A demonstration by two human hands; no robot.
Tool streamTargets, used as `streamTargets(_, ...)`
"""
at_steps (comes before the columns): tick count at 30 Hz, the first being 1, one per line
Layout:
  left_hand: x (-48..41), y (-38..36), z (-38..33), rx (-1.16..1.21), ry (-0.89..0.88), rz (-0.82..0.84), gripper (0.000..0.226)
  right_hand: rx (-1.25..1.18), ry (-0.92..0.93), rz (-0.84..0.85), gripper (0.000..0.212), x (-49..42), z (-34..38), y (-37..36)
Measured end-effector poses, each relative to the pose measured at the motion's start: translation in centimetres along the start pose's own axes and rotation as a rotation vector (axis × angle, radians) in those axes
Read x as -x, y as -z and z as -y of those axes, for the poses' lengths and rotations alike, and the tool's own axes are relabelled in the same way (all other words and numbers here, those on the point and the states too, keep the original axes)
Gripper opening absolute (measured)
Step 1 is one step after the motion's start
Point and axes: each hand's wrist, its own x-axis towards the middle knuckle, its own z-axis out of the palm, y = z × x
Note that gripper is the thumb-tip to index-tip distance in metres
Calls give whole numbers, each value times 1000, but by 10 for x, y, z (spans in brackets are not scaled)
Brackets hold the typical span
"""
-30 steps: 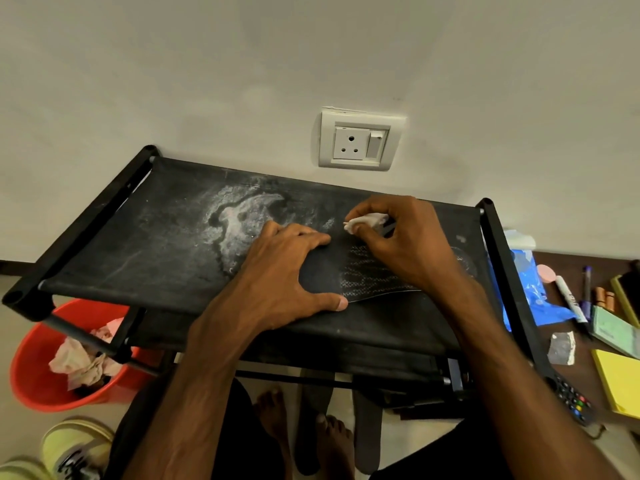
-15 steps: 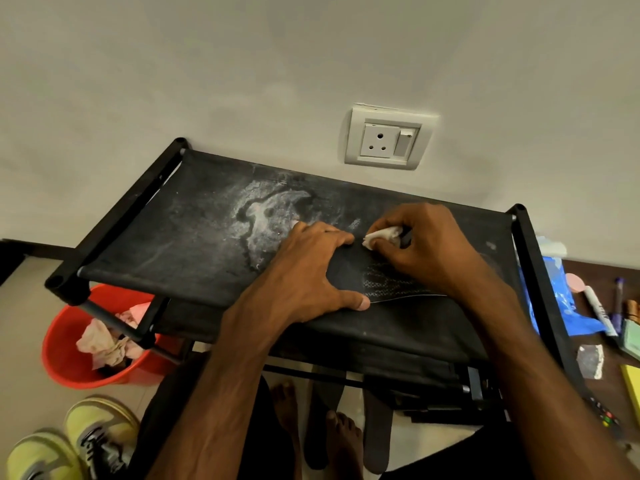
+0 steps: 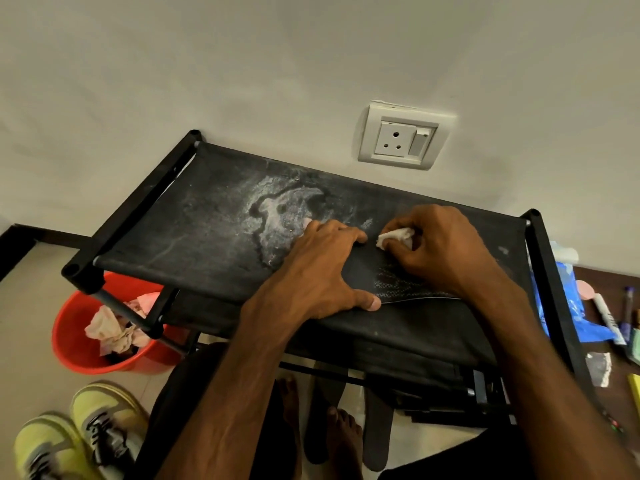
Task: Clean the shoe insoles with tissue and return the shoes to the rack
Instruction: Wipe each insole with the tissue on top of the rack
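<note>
Black fabric top tier of shoe rack [image 3: 214,237], smeared left of centre with a whitish dusty stain [image 3: 280,216]. Right of the stain, flat on the fabric, dark insole [image 3: 398,282], patterned face up, pale rim along its near edge.

Left hand [image 3: 325,271] spread flat over the insole's left end, pressing it down with straight fingers, thumb laid at the near rim. Right hand [image 3: 440,247] curled round a small wad of white tissue [image 3: 396,237], pinching it at the fingertips and pressing it to the insole's far edge, just beside the left fingertips.

On the floor under the rack's left corner, red bucket [image 3: 79,341] with crumpled pinkish tissues [image 3: 110,330] inside. Nearer, at lower left, pair of yellow-green sneakers [image 3: 100,420] side by side. Beneath the rack, two more dark insoles [image 3: 323,420] flat on the floor, beside bare feet [image 3: 343,441].

White wall socket [image 3: 403,138] above the rack's far rail. Right of the rack, on a brown bench [image 3: 609,277], blue plastic packet [image 3: 568,299], markers [image 3: 604,313] and a torn scrap of paper [image 3: 597,368].
</note>
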Motion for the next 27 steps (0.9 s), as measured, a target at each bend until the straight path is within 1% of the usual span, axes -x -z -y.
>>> streamTargets(2, 0, 0, -1, -1, 0, 1, 97, 5, -14, -45, 15, -2, 1, -3)
streamTargets(4, 1, 0, -1, -4, -3, -1, 97, 21, -14, -53, 14, -3, 0, -4)
streamTargets(9, 2, 1, -3, 10, 5, -1, 98, 5, 64, 19, 11, -2, -2, -2)
streamTargets(12, 3, 2, -2, 16, 8, -8, 98, -7, 81, 24, 11, -1, -3, 1)
streamTargets(16, 3, 1, -1, 22, 7, -11, 99, 3, 86, 5, 12, 0, -2, -1)
streamTargets(21, 1, 1, 1, 20, 10, -11, 99, -3, 96, -67, 15, 8, 2, -4)
streamTargets(27, 0, -1, 1, 28, 0, -6, 98, -39, 52, -86, 16, 19, 6, -7)
